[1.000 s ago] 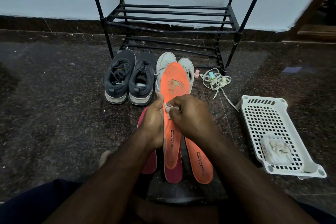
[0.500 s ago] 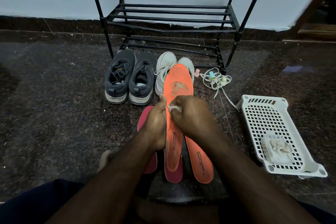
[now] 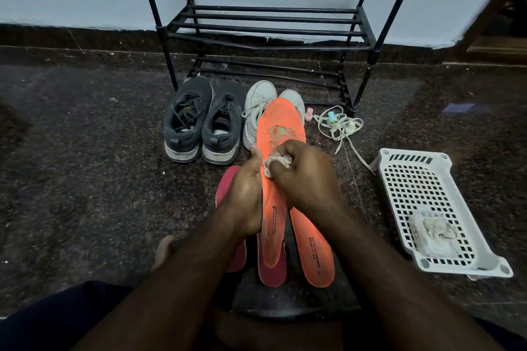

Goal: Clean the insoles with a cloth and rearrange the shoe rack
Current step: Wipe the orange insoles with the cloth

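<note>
My left hand grips the left edge of an orange insole held up over the floor, its worn patch facing me. My right hand holds a small whitish cloth bunched in its fingers and presses it on the insole just below the worn patch. A second orange insole lies on the floor under my right forearm. Two dark pink insoles lie beside it, partly hidden by my hands. The black shoe rack stands bare against the wall.
A pair of dark grey sneakers and a pair of white sneakers stand in front of the rack. Loose white laces with small bottles lie to the right. A white plastic basket with a rag in it sits at right.
The orange insole has tilted slightly rightward and risen a little. My right hand with the cloth has slid up the insole toward the worn patch.
</note>
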`<state>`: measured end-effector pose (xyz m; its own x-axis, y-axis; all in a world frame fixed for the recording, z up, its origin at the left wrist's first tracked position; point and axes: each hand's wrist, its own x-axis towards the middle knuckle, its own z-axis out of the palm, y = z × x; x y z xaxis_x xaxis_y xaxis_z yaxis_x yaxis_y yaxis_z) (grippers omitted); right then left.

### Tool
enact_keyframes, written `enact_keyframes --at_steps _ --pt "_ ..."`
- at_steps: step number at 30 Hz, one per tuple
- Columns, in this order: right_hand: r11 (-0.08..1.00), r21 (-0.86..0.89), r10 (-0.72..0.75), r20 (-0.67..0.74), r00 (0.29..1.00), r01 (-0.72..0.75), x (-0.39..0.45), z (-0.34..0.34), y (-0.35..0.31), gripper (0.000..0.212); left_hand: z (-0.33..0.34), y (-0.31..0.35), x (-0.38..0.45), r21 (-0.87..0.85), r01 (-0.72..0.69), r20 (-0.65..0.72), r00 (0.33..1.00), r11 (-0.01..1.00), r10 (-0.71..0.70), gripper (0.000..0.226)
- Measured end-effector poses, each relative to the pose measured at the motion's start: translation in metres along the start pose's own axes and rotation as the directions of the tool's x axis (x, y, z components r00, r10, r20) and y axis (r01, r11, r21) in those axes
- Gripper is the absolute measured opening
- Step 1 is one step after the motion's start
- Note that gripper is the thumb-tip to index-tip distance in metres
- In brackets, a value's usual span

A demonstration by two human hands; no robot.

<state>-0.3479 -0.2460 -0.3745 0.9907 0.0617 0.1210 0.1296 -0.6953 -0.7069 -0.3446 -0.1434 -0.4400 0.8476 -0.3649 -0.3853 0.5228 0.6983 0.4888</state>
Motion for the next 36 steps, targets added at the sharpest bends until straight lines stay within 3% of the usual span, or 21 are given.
enact_keyframes --at_steps 3,7,13,18,23,27,29,31,33,36 --pt "0.998 -0.038 -0.059 -0.055 0.997 0.057 0.001 0.001 0.0 0.012 -0.001 -0.004 0.001 0.035 0.013 -0.003 1.0 0.999 -0.013 0.069" --pt "0.996 -0.091 0.011 0.105 0.994 -0.002 0.0 0.001 0.005 0.007 0.0 0.003 -0.001 -0.009 -0.015 -0.008 1.0 1.0 0.015 0.067" --pt "0.998 0.029 -0.048 -0.069 0.996 0.051 0.001 0.005 0.004 0.011 0.002 -0.002 -0.001 0.044 0.021 -0.028 0.999 0.999 -0.02 0.067" --pt "0.999 -0.028 0.029 0.136 0.99 -0.026 0.001 0.005 0.009 0.006 -0.004 0.005 -0.001 0.007 -0.019 -0.03 0.999 1.0 0.019 0.07" --pt "0.996 0.065 -0.05 -0.07 0.996 0.055 0.002 0.003 0.004 0.01 -0.001 -0.004 -0.001 0.059 0.016 -0.03 0.999 0.998 -0.014 0.068" --pt "0.999 -0.039 0.011 0.147 0.989 -0.005 0.002 0.003 0.013 0.007 -0.002 0.007 -0.002 -0.009 -0.027 -0.014 1.0 1.0 0.026 0.067" --pt "0.989 0.124 0.054 0.184 0.981 -0.078 0.005 -0.004 0.014 0.007 -0.004 0.01 -0.002 -0.014 -0.036 -0.001 0.999 0.999 0.036 0.073" --pt "0.876 0.454 0.115 0.129 0.985 -0.162 0.01 -0.02 0.012 0.015 -0.005 0.011 -0.001 0.006 -0.034 -0.004 0.999 0.999 0.034 0.079" --pt "0.639 0.739 0.16 0.142 0.977 -0.212 0.014 -0.04 0.011 0.019 -0.007 0.013 0.0 0.005 -0.013 0.014 1.0 1.0 0.013 0.082" --pt "0.402 0.875 0.161 0.222 0.962 -0.27 0.017 -0.06 0.012 0.024 -0.01 0.015 0.001 -0.004 -0.001 0.035 0.999 1.0 0.001 0.085"
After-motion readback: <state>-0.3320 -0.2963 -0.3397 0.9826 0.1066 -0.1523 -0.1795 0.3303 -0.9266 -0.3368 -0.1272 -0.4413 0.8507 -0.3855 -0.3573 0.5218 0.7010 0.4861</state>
